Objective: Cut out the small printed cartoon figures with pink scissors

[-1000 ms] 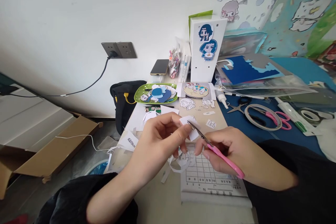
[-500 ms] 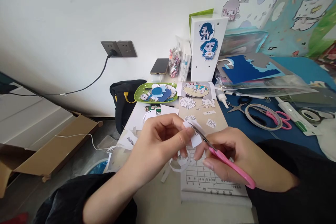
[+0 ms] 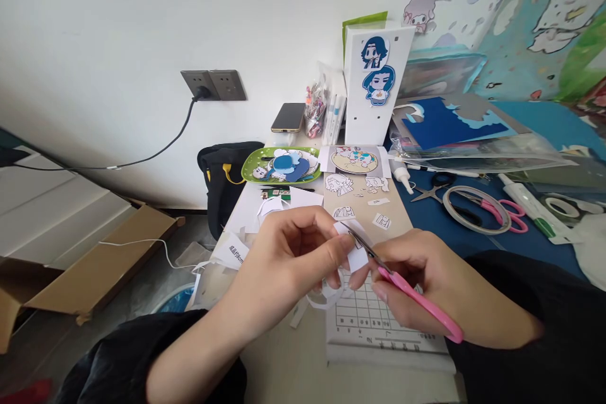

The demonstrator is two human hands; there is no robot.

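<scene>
Between thumb and fingers my left hand [image 3: 303, 252] pinches a small piece of white paper [image 3: 358, 259] with a dark printed line on it. My right hand [image 3: 421, 284] is closed round the pink handles of a pair of scissors [image 3: 419, 303]. The scissors' blades lie across the paper, close to my left thumb tip. A curled strip of white paper [image 3: 324, 298] hangs below my left fingers. Under both hands lies a printed grid sheet [image 3: 374, 322], partly covered by them. Several cut-out line drawings [image 3: 339, 184] are on the table just beyond.
A green tray [image 3: 249, 170] with paper cut-outs stands at the back left, beside a colour print [image 3: 355, 161]. On the blue surface to the right are a tape roll [image 3: 447, 209], black scissors [image 3: 428, 192] and a glue tube [image 3: 534, 208]. A white box [image 3: 367, 123] stands behind.
The paper and both hands have shifted very slightly right in view, as has much of the scene. My grips on the paper and the scissors are the same.
</scene>
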